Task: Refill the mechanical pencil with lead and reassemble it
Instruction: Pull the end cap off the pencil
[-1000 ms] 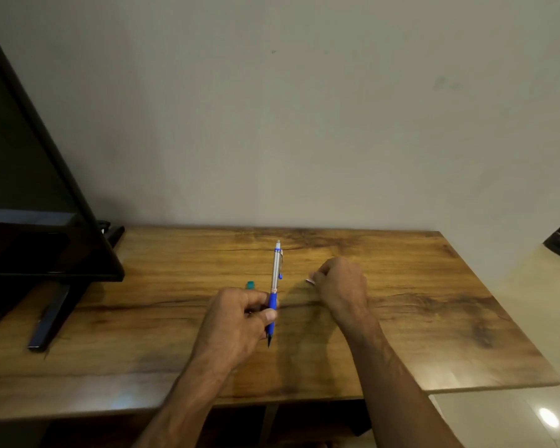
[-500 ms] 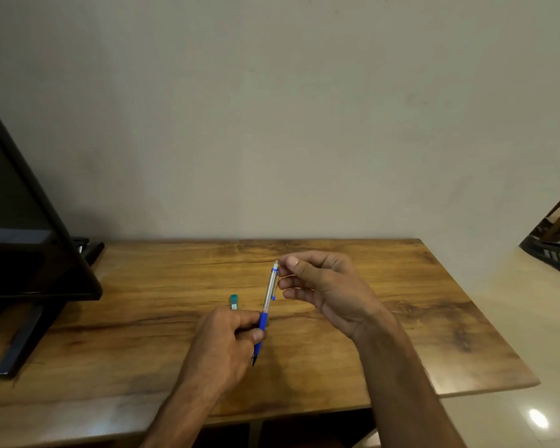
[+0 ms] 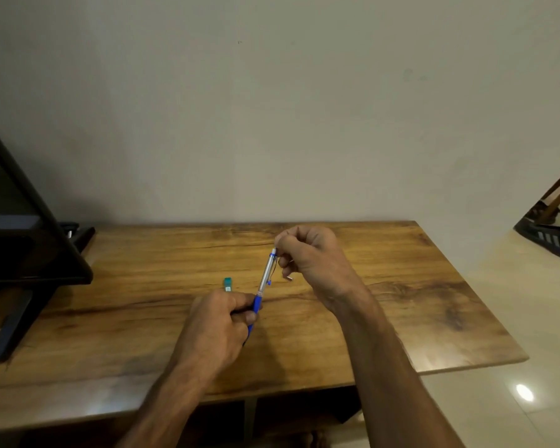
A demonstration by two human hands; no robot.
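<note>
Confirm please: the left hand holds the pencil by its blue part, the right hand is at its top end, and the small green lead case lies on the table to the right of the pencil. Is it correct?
One point is wrong. In the head view the green lead case lies on the table to the left of the pencil, not the right. The left hand does hold its blue part, and the right hand is at its top end.

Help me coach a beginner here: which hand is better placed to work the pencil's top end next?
Right. The right hand already has its fingertips at the top of the mechanical pencil, while the left hand grips the blue lower barrel, steadying it above the table.
</note>
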